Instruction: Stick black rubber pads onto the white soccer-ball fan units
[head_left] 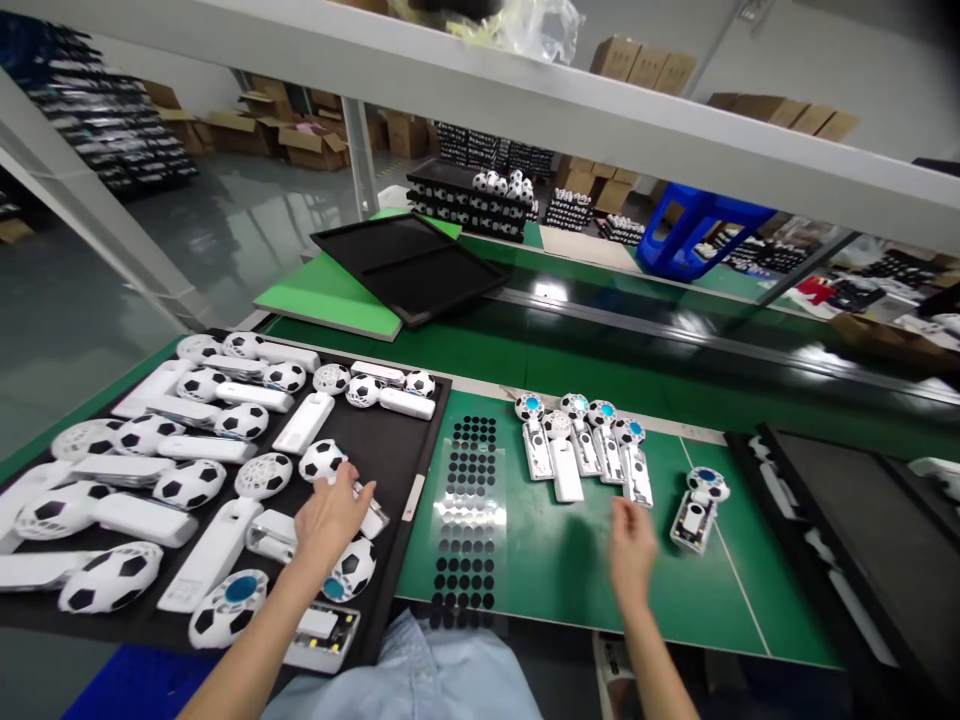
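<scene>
My left hand (pixel 330 517) rests on a soccer-ball-pattern handheld fan (pixel 324 461) in the black tray (pixel 409 440) at the left, fingers curled over its white handle. The tray holds several such fans and white handle shells (pixel 304 422). My right hand (pixel 631 553) hovers over the green mat (pixel 577 560), fingers loosely together, holding nothing I can see, just below a row of several opened fan bodies with blue centres (pixel 585 440). One more opened fan (pixel 697 505) lies apart to the right.
A sheet of black round stickers (pixel 469 510) lies between the tray and the row. Dark trays (pixel 840 540) stand at the right. Behind runs a conveyor belt (pixel 615 340) with an empty black tray (pixel 412 262) on a green board.
</scene>
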